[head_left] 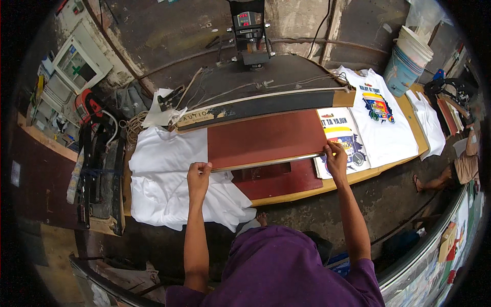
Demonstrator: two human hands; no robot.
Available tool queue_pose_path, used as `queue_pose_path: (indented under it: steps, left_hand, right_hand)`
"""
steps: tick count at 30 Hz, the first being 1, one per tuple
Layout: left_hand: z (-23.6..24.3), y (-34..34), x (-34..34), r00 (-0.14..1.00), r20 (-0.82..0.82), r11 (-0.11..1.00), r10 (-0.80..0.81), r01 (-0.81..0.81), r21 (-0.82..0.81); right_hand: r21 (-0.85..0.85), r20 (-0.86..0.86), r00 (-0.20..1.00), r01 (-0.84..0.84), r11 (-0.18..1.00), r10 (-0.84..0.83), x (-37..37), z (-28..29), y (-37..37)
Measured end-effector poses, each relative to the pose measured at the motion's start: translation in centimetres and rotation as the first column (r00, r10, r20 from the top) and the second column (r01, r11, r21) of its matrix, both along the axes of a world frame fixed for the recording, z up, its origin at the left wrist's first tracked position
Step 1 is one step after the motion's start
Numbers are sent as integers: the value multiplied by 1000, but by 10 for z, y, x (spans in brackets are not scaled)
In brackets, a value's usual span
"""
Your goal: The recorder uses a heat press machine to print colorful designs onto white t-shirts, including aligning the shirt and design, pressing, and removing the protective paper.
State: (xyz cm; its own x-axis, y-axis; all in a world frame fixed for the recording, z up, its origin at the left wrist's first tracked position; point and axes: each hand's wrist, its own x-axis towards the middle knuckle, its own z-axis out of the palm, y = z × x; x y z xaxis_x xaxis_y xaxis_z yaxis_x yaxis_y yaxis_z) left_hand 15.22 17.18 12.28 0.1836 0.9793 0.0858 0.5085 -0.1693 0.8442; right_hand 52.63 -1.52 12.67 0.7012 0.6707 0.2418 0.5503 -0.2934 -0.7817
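Note:
My left hand (199, 179) is closed on the front left corner of a reddish-brown board (263, 134) edged with a metal strip, beside plain white shirts (176, 181) heaped on the left. My right hand (335, 158) grips the board's front right corner, next to printed paper sheets (340, 130) with colourful designs. Above the board sits the dark upper plate (255, 74) of a heat press, with a long front edge. A second red surface (271, 187) shows below the board. Further right lies a white printed shirt (386, 133) on a yellow-edged table (411, 110).
Stacked buckets (406, 61) stand at the back right beside folded white shirts (429, 123). Another person's leg (437, 179) shows at the far right. A red-and-black machine (89, 115) and a first-aid cabinet (82, 59) are on the left. A glass-topped table (445, 245) runs at lower right.

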Motion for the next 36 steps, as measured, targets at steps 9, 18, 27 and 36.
queue_pose_path:
  steps: [9, 18, 27, 36]
  left_hand:
    - [14, 5, 9, 990, 141, 995, 11, 3, -96]
    - [9, 2, 5, 977, 212, 996, -6, 25, -86]
    - [5, -13, -8, 992, -68, 984, -104, 112, 138]
    - [25, -96, -13, 979, 189, 982, -71, 101, -157]
  right_hand:
    - [67, -215, 976, -4, 998, 19, 11, 19, 9]
    - [12, -211, 977, -22, 1000, 24, 9, 8, 2]
    - [-107, 36, 974, -221, 969, 226, 8, 7, -20]
    - [26, 124, 953, -281, 959, 276, -55, 18, -73]
